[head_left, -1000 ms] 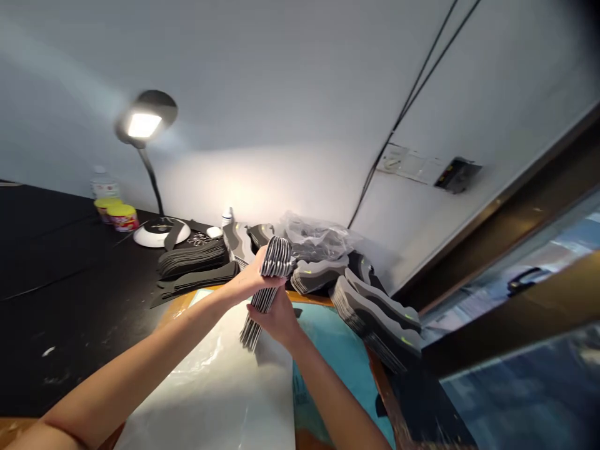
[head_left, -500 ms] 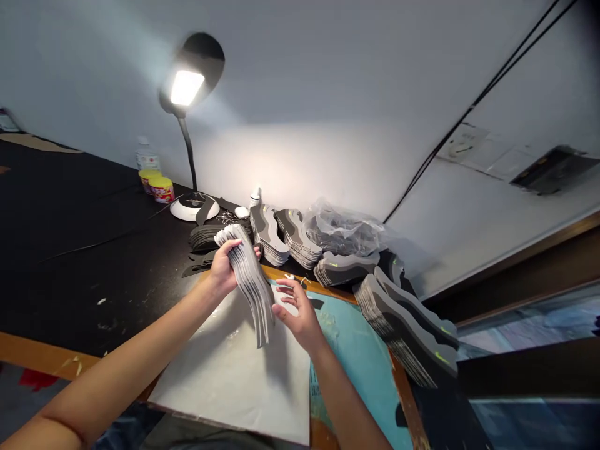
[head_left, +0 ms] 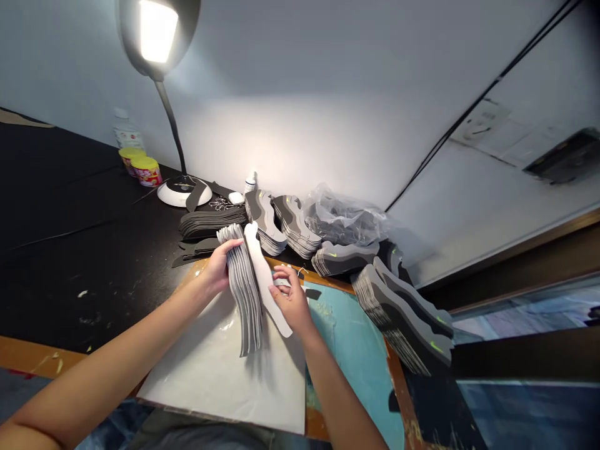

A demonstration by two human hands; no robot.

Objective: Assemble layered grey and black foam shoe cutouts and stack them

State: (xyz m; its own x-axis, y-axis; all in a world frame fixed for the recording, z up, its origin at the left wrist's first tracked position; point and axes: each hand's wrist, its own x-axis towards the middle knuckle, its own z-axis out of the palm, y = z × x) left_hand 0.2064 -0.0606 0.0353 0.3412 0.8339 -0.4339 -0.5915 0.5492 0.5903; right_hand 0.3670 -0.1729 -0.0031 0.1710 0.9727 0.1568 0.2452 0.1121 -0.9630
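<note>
My left hand (head_left: 218, 269) grips a curved stack of thin grey wavy foam cut-outs (head_left: 243, 290) by its upper end. My right hand (head_left: 293, 297) pinches a single pale, wavy cut-out (head_left: 264, 279), which stands beside the stack and seems to touch it. Both hands hover above a white board (head_left: 220, 375). The pale piece's middle is partly hidden behind my right fingers.
Stacks of wavy foam pieces (head_left: 398, 319) line the back of the black table (head_left: 70, 262), beside a plastic bag (head_left: 347, 217). A teal mat (head_left: 351, 344) lies right of the board. A lamp (head_left: 157, 31), bottle (head_left: 126, 132) and cans (head_left: 140, 172) stand back left.
My right hand, open beside the stack before, now holds a pale piece apart from it. The stack has turned more upright in my left hand. The view has shifted slightly.
</note>
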